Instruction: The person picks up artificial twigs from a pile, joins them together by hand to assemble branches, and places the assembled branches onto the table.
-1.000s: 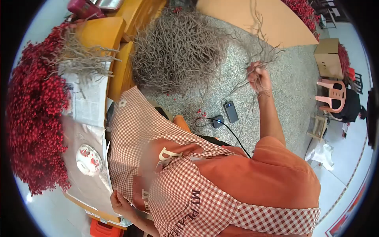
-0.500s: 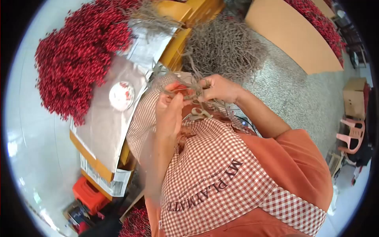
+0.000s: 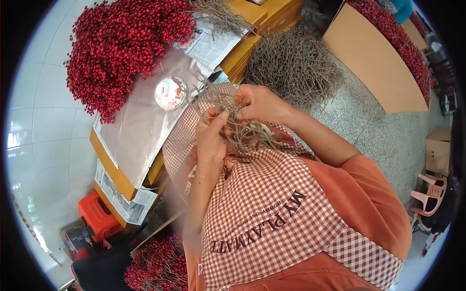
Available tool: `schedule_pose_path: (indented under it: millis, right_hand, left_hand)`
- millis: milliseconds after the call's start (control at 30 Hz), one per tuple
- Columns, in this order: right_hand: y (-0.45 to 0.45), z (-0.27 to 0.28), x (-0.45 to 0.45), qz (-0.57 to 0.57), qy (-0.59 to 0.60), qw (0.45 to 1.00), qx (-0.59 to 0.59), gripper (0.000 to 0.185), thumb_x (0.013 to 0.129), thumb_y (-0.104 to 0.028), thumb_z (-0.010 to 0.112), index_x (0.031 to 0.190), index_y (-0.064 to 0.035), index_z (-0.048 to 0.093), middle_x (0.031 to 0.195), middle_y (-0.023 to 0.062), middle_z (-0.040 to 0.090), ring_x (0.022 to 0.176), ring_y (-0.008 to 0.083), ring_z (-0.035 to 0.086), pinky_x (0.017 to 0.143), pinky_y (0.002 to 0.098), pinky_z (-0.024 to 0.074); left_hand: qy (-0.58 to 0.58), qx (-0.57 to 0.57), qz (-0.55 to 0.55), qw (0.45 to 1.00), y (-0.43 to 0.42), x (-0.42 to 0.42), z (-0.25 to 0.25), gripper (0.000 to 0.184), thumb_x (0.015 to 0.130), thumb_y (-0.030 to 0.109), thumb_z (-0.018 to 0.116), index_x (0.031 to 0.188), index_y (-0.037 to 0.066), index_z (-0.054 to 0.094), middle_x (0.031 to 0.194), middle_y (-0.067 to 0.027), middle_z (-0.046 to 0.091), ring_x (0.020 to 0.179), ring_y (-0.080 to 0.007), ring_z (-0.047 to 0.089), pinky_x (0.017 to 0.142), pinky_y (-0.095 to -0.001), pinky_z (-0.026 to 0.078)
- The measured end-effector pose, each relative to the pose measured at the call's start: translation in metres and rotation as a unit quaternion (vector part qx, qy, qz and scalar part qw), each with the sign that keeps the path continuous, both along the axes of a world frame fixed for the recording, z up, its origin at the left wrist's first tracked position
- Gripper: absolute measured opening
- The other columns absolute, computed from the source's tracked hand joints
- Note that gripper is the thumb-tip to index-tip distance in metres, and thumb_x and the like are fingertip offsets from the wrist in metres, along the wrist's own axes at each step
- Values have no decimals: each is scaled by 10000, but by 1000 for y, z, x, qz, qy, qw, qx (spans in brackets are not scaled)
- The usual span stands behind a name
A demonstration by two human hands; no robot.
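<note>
Before my chest, above the checked apron (image 3: 262,194), both hands work on a small bunch of grey-brown dry twigs (image 3: 240,128). My left hand (image 3: 212,133) is closed, its thumb and fingers pinching the bunch from the left. From the other side my right hand (image 3: 262,104) grips the same twigs with bent fingers. Loose twig ends stick out above and below the hands, some lying against the apron. Exactly where each fingertip presses is partly hidden by the stems.
Left of me is a wooden table covered with plastic sheet (image 3: 136,126), bearing a pile of red berry sprays (image 3: 126,53) and a round white container (image 3: 171,93). A heap of bare twigs (image 3: 293,65) lies beyond my hands. A large cardboard box (image 3: 376,58) holds more berries at right.
The view has shifted, so the table and heap appear farther right. Both hands still hold the twigs; the bunch now hangs lower across the apron, and the right hand has turned slightly.
</note>
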State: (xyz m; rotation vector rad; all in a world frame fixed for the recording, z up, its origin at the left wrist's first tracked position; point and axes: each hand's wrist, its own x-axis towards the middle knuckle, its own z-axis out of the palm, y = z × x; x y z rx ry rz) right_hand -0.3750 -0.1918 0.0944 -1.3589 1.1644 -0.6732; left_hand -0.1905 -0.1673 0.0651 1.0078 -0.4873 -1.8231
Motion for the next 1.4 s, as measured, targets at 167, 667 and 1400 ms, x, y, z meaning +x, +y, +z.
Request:
schedule_pose_path:
  millis: [167, 667, 1400]
  right_hand:
    - [-2, 9, 1, -9, -72, 990, 117, 283, 776, -65, 656, 1034, 7, 562, 830, 41, 627, 632, 82, 561, 538, 221, 459]
    - [-13, 31, -36, -53, -98, 992, -66, 391, 824, -201, 659, 1160, -25, 566, 1129, 129, 612, 1099, 223, 572, 946, 373, 462]
    - [-67, -9, -98, -239, 449, 810, -292, 206, 906, -200, 513, 978, -17, 573, 746, 174, 610, 698, 253, 641, 621, 344, 508]
  left_hand:
    - [48, -25, 102, 993, 0, 5, 16, 143, 792, -55, 552, 866, 60, 511, 791, -76, 592, 701, -179, 587, 673, -339, 531]
    - [101, -82, 101, 986, 25, 38, 20, 207, 786, 52, 517, 992, 46, 521, 703, -56, 505, 626, -191, 496, 629, -346, 475]
    - [-18, -70, 79, 994, 69, 59, 66, 185, 932, 101, 485, 1101, 37, 446, 632, -26, 419, 483, -114, 390, 462, -249, 361]
